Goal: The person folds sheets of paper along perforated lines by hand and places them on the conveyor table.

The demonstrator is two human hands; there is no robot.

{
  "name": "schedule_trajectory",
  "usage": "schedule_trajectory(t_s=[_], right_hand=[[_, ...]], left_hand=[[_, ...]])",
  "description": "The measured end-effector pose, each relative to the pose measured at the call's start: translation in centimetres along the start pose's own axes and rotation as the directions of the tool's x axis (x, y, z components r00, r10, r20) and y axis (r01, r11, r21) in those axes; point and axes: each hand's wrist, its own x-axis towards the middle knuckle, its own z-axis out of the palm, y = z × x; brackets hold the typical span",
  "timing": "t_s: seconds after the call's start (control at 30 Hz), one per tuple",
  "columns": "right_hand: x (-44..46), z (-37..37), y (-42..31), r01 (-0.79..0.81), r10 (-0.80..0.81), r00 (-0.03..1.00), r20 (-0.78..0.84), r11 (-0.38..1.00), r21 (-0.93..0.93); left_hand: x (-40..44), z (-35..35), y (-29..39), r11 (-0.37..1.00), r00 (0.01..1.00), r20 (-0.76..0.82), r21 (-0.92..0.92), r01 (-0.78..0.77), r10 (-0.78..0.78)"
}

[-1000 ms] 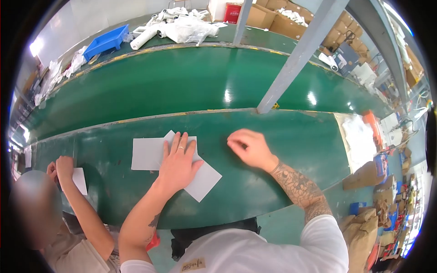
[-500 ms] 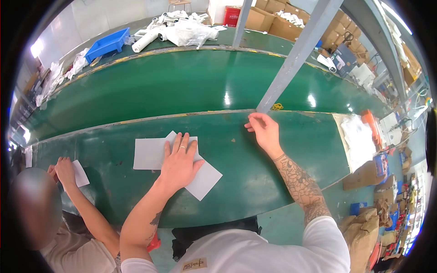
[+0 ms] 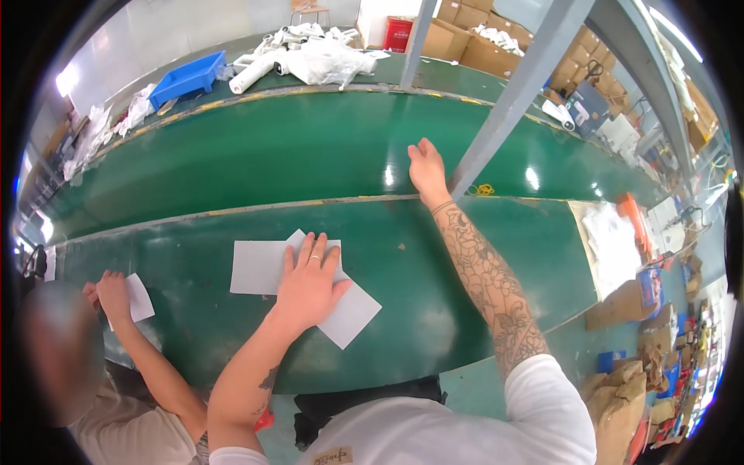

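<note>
White sheets (image 3: pixel 258 267), overlapping at an angle, short of the long green belt (image 3: pixel 271 147), flat upon the near green worktable (image 3: pixel 426 310), left of the slanting grey post (image 3: pixel 516 101). Covered at the overlap by the left hand (image 3: pixel 310 287), palm down, with fingers straight, slightly spread and gripping nothing; well apart from the right hand (image 3: pixel 428 172), out over the belt just beside the post, with fingers loosely curled, cannot tell around what, if anything. By the foot of the post, a small bunch of yellow loops (image 3: pixel 484 189).
</note>
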Motion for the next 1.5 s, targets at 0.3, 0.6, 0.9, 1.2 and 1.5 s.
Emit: schedule_trajectory(t_s=[0.3, 0.6, 0.9, 1.2, 1.5], right_hand=[[0.9, 1.4, 1.3, -0.054, 0.050, 0.997, 0.061, 0.997, 0.053], [-1.5, 1.2, -0.6, 0.323, -0.137, 0.911, 0.388, 0.823, -0.468], [1.6, 0.4, 2.4, 0.018, -0.047, 0.997, -0.063, 0.915, -0.403], [-1.5, 0.7, -2.7, 0.100, -0.100, 0.994, -0.043, 0.995, -0.006], [-11.6, 0.6, -4.1, 0.525, -0.379, 0.780, 0.498, 0.830, -0.191]], left_hand=[[0.1, -0.4, 0.1, 1.000, 1.000, 0.028, -0.011, -0.003, 0.003], [0.1, -0.4, 0.2, 1.000, 0.999, -0.031, -0.006, -0.029, 0.028], [0.4, -0.4, 0.2, 1.000, 1.000, 0.032, -0.006, -0.001, 0.001], [0.4, -0.1, 0.3, 1.000, 1.000, 0.023, 0.021, -0.012, 0.011], [0.2, -0.2, 0.0, 0.999, 1.000, -0.013, 0.044, -0.021, 0.022]])
